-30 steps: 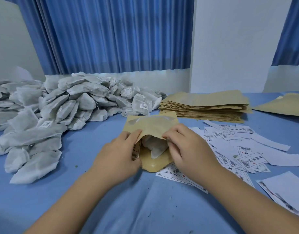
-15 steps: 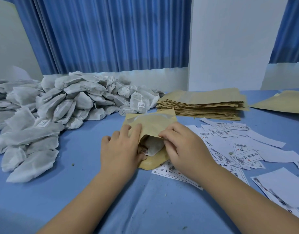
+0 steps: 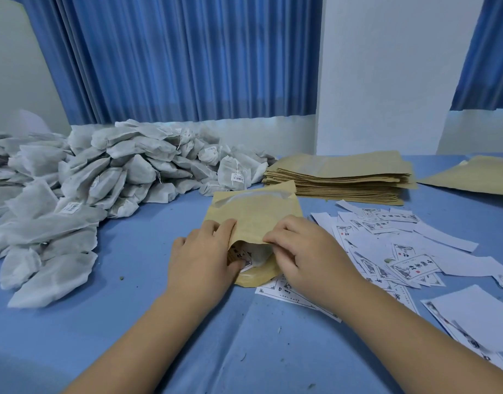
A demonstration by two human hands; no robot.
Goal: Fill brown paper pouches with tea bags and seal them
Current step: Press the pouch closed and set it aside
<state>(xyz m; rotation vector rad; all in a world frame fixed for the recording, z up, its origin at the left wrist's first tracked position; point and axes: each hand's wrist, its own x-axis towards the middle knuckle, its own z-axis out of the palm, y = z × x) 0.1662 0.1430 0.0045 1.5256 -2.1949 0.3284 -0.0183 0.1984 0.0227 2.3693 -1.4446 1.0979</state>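
Blue surface (image 3: 117, 322), centre frame: the pouch (image 3: 256, 214) looks light and floppy; left hand (image 3: 199, 263) grips its mouth's side, right hand (image 3: 307, 251) pinches the lip.

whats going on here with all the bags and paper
A person is filling a brown paper pouch on the blue table. The left hand grips one side of its mouth, the right hand pinches the upper lip. A tea bag and a printed slip show inside; it is unsealed. A tea bag heap lies left, empty pouches and loose slips right.
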